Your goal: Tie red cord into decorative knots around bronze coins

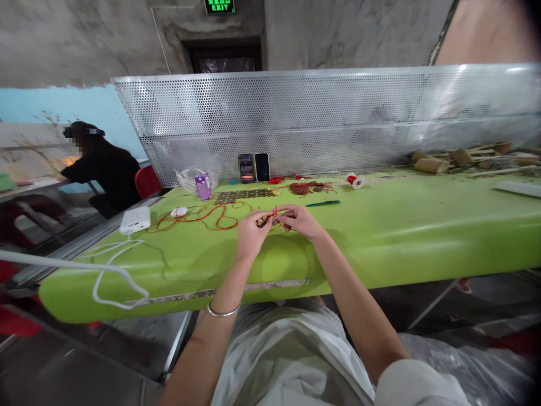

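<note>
My left hand (252, 232) and my right hand (301, 220) meet over the green table (406, 225), fingers pinched on a small knotted piece of red cord (273, 216). The cord trails left in loose loops (198, 217) across the table. A silver bangle sits on my left wrist. What lies between the fingertips is too small to make out beyond the red cord.
A white power bank (135, 220) with a white cable lies at the left edge. Two phones (255, 167), a purple carton (203, 185), a red thread spool (354, 180), a green pen (323, 203) and a perforated metal screen stand behind. Another person (101, 166) sits far left.
</note>
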Demonstrator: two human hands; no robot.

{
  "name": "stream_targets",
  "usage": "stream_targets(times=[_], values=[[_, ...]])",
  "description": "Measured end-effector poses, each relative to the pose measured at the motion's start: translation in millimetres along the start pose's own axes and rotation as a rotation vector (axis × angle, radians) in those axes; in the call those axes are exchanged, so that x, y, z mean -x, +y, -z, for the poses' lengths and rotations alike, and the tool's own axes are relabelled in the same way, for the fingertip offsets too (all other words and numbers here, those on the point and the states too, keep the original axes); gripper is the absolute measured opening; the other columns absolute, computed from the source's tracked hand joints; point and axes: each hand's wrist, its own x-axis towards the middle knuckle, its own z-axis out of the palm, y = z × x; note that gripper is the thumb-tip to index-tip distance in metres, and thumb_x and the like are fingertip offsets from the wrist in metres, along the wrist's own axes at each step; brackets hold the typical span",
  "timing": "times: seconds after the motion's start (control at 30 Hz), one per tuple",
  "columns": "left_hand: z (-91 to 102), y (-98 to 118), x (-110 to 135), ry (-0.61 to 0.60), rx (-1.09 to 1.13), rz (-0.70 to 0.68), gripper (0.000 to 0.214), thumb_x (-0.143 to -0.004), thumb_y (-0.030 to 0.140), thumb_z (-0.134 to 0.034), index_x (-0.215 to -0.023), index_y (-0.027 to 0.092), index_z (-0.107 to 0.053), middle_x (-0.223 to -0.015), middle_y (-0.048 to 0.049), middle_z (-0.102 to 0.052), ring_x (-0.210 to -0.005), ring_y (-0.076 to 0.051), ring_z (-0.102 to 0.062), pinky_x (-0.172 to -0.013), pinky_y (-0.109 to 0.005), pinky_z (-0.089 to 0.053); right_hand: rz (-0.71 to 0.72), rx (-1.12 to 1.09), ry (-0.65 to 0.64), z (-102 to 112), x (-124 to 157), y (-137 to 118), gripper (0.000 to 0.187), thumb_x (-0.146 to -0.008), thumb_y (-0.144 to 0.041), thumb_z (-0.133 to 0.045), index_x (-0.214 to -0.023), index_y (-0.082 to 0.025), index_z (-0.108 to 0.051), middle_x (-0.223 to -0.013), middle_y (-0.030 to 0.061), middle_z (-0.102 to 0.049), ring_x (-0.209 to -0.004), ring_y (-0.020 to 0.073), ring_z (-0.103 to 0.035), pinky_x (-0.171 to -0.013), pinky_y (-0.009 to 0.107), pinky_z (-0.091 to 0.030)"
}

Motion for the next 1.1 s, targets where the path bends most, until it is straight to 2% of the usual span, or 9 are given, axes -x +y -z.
stream_targets(times=[0.33, 0.6, 0.7, 0.93, 1.1], values=[[0.6, -0.2, -0.4, -0.022, -0.159, -0.038, 0.005, -0.079, 0.02, -0.065, -0.081, 0.016, -0.066, -0.086, -0.0031, -0.066, -0.08, -0.017, -0.061, -0.081, -0.038, -0.048, 0.023, 0.02, 0.024, -1.4, 2.7, -7.5, 0.023, -0.07, -0.033, -0.069, -0.081, -0.015, -0.061, -0.068, 0.0024, -0.068, -0.045, 0.006, -0.049, -0.046, 0.019, -0.044], [0.5, 5.7, 0.1, -0.058, -0.252, -0.092, 0.007, -0.077, 0.013, -0.064, -0.082, 0.015, -0.067, -0.084, -0.0034, -0.068, -0.077, -0.016, -0.062, -0.078, -0.035, -0.049, -0.01, 0.059, 0.034, 0.2, 2.4, -5.9, 0.042, -0.07, -0.028, -0.07, -0.108, -0.014, -0.057, -0.066, 0.0009, -0.068, -0.045, 0.0066, -0.05, -0.045, 0.019, -0.042], [0.7, 6.7, 0.3, -0.056, -0.277, -0.11, 0.011, -0.076, 0.01, -0.062, -0.082, 0.017, -0.069, -0.085, -0.0038, -0.069, -0.077, -0.016, -0.063, -0.078, -0.034, -0.049, -0.04, 0.074, 0.017, 0.5, 2.9, -7.2, 0.044, -0.071, -0.028, -0.069, -0.111, -0.013, -0.059, -0.067, 0.0017, -0.068, -0.045, 0.0063, -0.05, -0.046, 0.019, -0.042], [1.1, 5.8, 0.6, -0.025, -0.292, -0.132, 0.013, -0.076, 0.014, -0.061, -0.082, 0.021, -0.071, -0.086, -0.0029, -0.07, -0.078, -0.017, -0.064, -0.076, -0.029, -0.05, -0.041, 0.09, 0.033, -1.2, 2.7, -5.8, 0.027, -0.068, -0.034, -0.071, -0.084, -0.013, -0.067, -0.072, 0.0032, -0.067, -0.048, 0.007, -0.053, -0.048, 0.02, -0.044], [1.5, 4.7, -0.1, 0.001, -0.304, -0.107, 0.012, -0.077, 0.015, -0.061, -0.083, 0.019, -0.07, -0.086, -0.0038, -0.07, -0.077, -0.017, -0.064, -0.074, -0.029, -0.051, -0.014, 0.091, 0.073, -0.4, 3.1, -6.4, 0.027, -0.069, -0.039, -0.069, -0.079, -0.014, -0.066, -0.074, 0.0032, -0.067, -0.042, 0.005, -0.049, -0.042, 0.019, -0.04]])
